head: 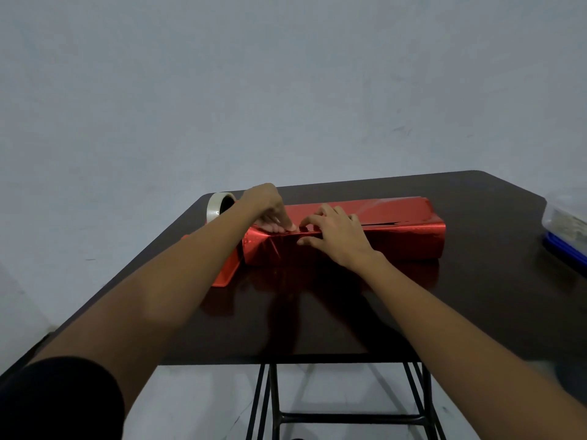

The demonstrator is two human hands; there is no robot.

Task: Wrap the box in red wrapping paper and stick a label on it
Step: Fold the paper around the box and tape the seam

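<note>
With the box (397, 244) near the far left corner of the worktop (476, 296), our left hand (266, 208) pinches the red paper (409, 208) at the seam (381, 223) while our right hand (336, 236) presses flat, and if either eases we judge the slick overlap may spring open.

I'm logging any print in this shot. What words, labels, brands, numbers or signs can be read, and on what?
No text can be read anywhere.
On the wrapped box: plain red foil, no label showing.
On the tape roll: no print visible.
In the plastic container: contents too blurred to read.
</note>
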